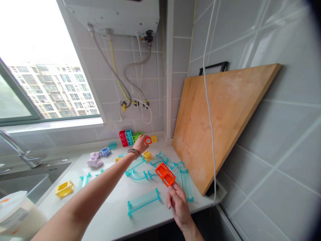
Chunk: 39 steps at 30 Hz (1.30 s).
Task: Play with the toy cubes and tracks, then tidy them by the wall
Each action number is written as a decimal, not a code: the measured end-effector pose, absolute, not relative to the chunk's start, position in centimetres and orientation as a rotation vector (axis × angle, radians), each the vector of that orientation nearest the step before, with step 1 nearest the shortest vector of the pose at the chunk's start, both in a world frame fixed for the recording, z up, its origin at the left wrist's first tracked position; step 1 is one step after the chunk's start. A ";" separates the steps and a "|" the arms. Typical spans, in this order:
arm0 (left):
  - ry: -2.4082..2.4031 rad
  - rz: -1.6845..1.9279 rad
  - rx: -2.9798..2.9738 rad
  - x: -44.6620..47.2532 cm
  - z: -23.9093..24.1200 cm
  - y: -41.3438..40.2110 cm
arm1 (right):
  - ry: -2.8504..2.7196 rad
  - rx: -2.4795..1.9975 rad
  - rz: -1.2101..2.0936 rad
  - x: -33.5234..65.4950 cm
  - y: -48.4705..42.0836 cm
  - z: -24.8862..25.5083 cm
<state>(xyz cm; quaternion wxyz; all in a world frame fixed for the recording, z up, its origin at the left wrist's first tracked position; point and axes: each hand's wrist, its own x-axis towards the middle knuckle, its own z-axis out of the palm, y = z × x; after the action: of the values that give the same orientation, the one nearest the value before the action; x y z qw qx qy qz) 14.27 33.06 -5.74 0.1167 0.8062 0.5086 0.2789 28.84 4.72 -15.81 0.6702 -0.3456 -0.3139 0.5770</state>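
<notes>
My left hand reaches to the back of the counter, its fingers closed on a small orange-red toy block with a round opening. Behind it stand stacked red blocks, blue blocks and a partly hidden green block. A yellow block sits just right of the held one. Nearer to me, my right hand pinches one end of an orange two-cell block, held tilted above the counter. Below and left of it lies a clear teal track piece.
More teal track pieces are spread on the white counter. Lilac blocks, a blue block and a yellow block lie left. A wooden board leans right, a white cord before it. The sink is left.
</notes>
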 end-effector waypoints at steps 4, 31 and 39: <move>1.284 1.065 2.348 11.2 -4.3 26.5 | -0.757 -0.798 1.267 28.8 4.7 -16.1; 0.770 1.269 0.694 -0.4 -3.6 -7.2 | -1.385 -0.662 1.632 24.4 -9.1 -6.3; 0.856 1.281 0.734 -0.3 -2.7 -8.0 | -1.508 -0.804 1.564 24.3 -9.8 -4.8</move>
<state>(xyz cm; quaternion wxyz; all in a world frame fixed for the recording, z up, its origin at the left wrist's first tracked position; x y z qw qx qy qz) -0.25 -8.00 -2.69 0.6574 0.3241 0.3780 0.5656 24.30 -9.81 -4.81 0.4010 -0.3178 -0.5965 0.6184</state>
